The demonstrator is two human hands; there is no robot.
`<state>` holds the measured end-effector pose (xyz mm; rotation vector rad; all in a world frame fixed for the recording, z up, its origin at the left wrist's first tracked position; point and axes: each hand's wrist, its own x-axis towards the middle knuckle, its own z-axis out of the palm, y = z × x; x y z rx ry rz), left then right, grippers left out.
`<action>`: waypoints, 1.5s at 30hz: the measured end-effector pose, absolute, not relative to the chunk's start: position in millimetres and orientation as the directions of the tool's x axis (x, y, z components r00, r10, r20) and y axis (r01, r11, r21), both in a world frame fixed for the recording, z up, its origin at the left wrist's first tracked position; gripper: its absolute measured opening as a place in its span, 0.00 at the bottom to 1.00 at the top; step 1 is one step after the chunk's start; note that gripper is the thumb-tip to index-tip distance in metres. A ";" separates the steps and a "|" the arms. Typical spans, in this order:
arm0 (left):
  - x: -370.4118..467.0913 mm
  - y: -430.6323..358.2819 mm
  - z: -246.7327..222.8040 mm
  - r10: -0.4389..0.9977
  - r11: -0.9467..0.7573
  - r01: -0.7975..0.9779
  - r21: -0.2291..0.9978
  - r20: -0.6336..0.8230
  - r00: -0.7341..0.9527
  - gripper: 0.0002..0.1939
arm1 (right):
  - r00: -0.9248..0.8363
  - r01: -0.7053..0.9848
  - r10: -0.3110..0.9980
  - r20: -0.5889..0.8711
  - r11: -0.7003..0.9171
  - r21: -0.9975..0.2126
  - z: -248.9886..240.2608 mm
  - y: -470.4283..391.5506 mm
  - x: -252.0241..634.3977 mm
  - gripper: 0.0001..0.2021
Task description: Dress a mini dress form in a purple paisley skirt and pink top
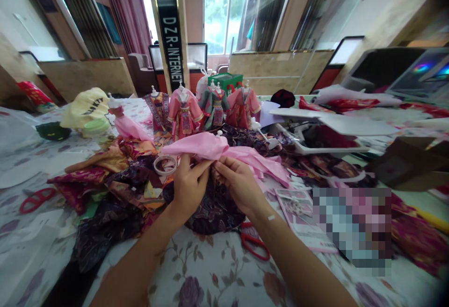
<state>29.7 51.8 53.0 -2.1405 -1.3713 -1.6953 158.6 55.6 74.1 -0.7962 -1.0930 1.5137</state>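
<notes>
Both hands meet at the middle of the view, at the lower edge of a pink garment (199, 145) on a small dress form with a white knob on top. My left hand (189, 183) is closed, with thumb and fingers pinching the pink cloth. Close beside it, my right hand (238, 181) is closed too, its fingertips at the same edge; what they pinch is too small to make out. Dark patterned fabric (213, 211) lies beneath the hands. A roll of tape (165, 165) is just left of my left hand.
Red-handled scissors (255, 242) lie below my right wrist, and another red pair (38, 199) at far left. Dressed miniature forms (184, 110) stand behind. Fabric heaps (108, 190) spread leftward; a white tray (329, 149) and cardboard box (410, 164) are right.
</notes>
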 end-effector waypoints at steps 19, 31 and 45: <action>26.8 46.3 67.1 0.726 -0.577 0.519 0.631 0.687 -0.027 0.12 | -0.240 -0.355 0.967 0.080 -0.011 -0.935 73.4 56.8 159.3 0.09; 7.9 47.2 83.0 0.812 -0.559 0.473 0.681 0.564 0.147 0.15 | -0.279 -0.343 0.960 0.039 -0.061 -0.937 75.2 58.2 161.8 0.10; 14.4 48.4 77.1 0.767 -0.587 0.434 0.684 0.640 0.028 0.13 | -0.303 -0.363 0.952 0.039 -0.077 -0.929 79.5 56.8 167.1 0.10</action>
